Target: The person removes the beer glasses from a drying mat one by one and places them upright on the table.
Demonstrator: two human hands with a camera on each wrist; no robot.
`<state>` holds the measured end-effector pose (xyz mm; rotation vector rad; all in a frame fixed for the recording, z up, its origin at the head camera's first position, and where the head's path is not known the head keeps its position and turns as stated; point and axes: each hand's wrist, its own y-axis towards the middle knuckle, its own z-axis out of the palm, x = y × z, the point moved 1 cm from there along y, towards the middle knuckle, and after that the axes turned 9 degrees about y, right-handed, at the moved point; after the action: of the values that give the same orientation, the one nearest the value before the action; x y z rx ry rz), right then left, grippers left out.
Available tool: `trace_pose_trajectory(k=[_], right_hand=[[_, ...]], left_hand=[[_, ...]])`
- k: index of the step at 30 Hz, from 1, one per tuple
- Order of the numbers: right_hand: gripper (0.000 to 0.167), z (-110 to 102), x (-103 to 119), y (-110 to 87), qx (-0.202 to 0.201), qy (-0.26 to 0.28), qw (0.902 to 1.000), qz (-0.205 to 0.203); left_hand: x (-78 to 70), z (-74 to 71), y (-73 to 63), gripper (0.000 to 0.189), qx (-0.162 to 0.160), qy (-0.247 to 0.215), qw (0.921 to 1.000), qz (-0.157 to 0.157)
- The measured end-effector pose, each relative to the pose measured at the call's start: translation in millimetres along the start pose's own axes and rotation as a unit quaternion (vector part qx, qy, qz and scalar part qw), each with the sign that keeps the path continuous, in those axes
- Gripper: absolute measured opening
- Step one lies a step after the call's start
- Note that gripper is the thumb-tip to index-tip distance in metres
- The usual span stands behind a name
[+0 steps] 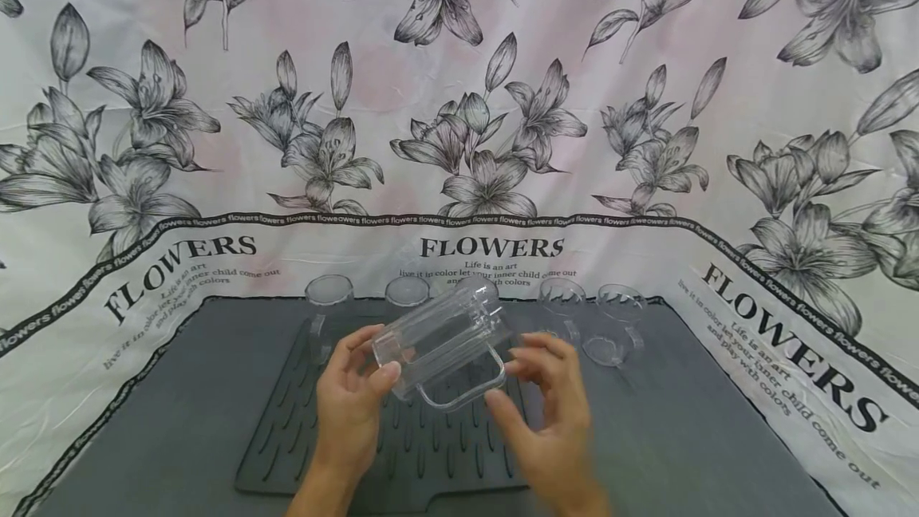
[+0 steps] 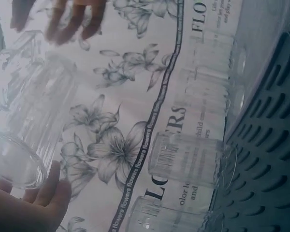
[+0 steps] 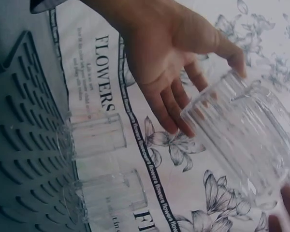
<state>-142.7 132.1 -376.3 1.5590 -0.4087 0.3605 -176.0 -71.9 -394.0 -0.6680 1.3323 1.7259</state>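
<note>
My left hand [image 1: 349,401] grips one end of a clear glass mug [image 1: 434,333], thumb in front and fingers behind. The mug is raised and tilted, its other end pointing up to the right, its handle [image 1: 459,401] toward me. Beside that handle is my right hand [image 1: 553,413], fingers spread and loosely bent, thumb near the handle's corner. The left wrist view has the right hand's fingers [image 2: 77,21] apart from the mug body. Seen from the right wrist, the left thumb and fingers lie around the mug's end [image 3: 222,96].
Below the hands lies a dark ridged drying mat [image 1: 276,441] on a grey table [image 1: 689,437]. Several clear glass mugs stand in a row at the back, among them a left one [image 1: 330,294] and a right one [image 1: 621,305]. A flower-printed cloth [image 1: 488,190] rises behind them.
</note>
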Motion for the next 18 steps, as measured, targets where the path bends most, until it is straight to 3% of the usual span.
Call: trace_pose_trajectory(k=[2, 4, 7, 9, 13, 18], right_hand=[[0.035, -2.6, 1.9, 1.6, -0.035, 0.024, 0.9957, 0.083], [0.031, -4.1, 3.9, 1.9, -0.047, 0.042, 0.9830, 0.172], [0.020, -3.6, 5.6, 2.7, -0.023, 0.099, 0.9600, 0.261], [0.022, -3.0, 6.2, 3.3, 0.001, 0.167, 0.9447, 0.283], [0.034, -5.0, 7.2, 5.4, 0.029, 0.312, 0.8981, 0.309], [0.040, -12.1, 8.9, 7.9, 0.048, 0.404, 0.8474, 0.341]], left_hand=[[-0.3, -0.3, -1.0, 0.042, -0.007, -0.014, 0.9999, 0.000], [-0.3, 0.7, -1.7, 0.043, -0.009, -0.026, 0.9996, -0.004], [0.9, 3.9, -3.4, 0.044, -0.010, -0.042, 0.9990, -0.014], [2.7, 6.1, -5.0, 0.044, -0.003, -0.044, 0.9989, -0.017], [8.3, 8.3, -7.9, 0.045, 0.043, -0.040, 0.9979, -0.025], [14.7, 7.5, -8.6, 0.058, 0.122, -0.036, 0.9912, -0.038]])
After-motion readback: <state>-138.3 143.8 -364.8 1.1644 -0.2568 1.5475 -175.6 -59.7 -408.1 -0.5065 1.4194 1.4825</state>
